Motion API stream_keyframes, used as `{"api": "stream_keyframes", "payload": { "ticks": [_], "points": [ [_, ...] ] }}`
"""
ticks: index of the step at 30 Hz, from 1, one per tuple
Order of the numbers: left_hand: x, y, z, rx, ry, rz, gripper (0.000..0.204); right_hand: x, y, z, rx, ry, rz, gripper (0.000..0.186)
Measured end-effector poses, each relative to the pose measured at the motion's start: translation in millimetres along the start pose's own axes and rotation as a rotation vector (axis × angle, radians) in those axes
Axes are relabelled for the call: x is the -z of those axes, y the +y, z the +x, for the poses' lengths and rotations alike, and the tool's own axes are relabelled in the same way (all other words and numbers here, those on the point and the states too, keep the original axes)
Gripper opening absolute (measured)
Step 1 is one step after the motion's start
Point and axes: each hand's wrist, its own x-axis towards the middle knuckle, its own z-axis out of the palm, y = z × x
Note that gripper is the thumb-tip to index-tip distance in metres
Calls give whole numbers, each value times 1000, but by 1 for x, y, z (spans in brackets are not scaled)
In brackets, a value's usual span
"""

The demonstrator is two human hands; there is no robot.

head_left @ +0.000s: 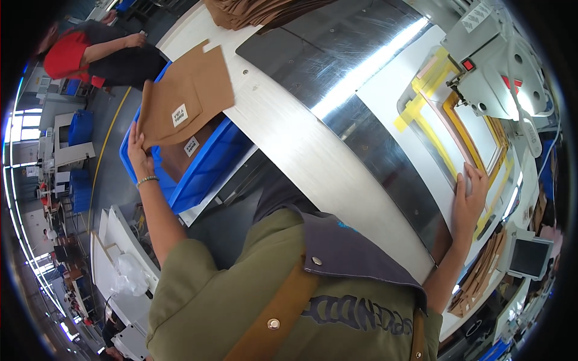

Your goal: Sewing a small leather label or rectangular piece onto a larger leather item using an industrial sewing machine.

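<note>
Desk point(337, 174), pale and smooth-topped, long curved edge in this view. Carried at its far end: one layered heap of brown pieces point(259, 13). Alongside: one broad polished metal plate point(289, 57), dark, glare-streaked. Beyond the plate, on white surfacing point(385, 114): one clear template point(438, 139), yellow-taped; one amber frame point(463, 133).

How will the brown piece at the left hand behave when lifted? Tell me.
The brown piece is probably floppy, since its edge curves near the left hand. It is likely light for its size, looking thin and broad. It seems unlikely to roll, lying mostly flat.
</note>
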Motion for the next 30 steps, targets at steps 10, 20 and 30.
{"api": "stream_keyframes", "payload": {
  "ticks": [10,20,30],
  "points": [
    [101,-98,-14,500,-227,1349,69,-3,3,2,4,5,56,33],
    [-294,100,-89,-890,-523,625,38,-15,19,7,63,113,134,29],
    [-523,95,-292,-1191,-1555,290,47,3,20,0,38,10,304,27]
  ]
}}
